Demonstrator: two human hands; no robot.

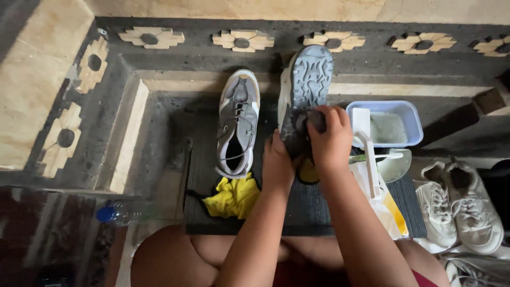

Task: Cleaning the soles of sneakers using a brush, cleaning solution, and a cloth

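Dark mat (313, 210); left hand (277, 162) gripping half-hidden shoe (305, 79), right hand (330, 135) clenching cloth (311, 121).

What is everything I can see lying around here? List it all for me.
Grey shoe: one, grey and cream, upright on the dark mat, left of the hands.
Held shoe: one, grey sole facing up, between both hands.
Dark cloth: one, pressed on the held shoe.
Yellow cloth: one, on the mat's near edge.
Dark mat: one, under the shoes.
Plastic tub: one, pale blue, right of the hands.
White brush: one, beside the tub.
White sneakers: a pair, far right.
Water bottle: one, clear with a blue cap, lower left.
Left hand: steadies the held shoe.
Right hand: fingers grip the dark cloth.
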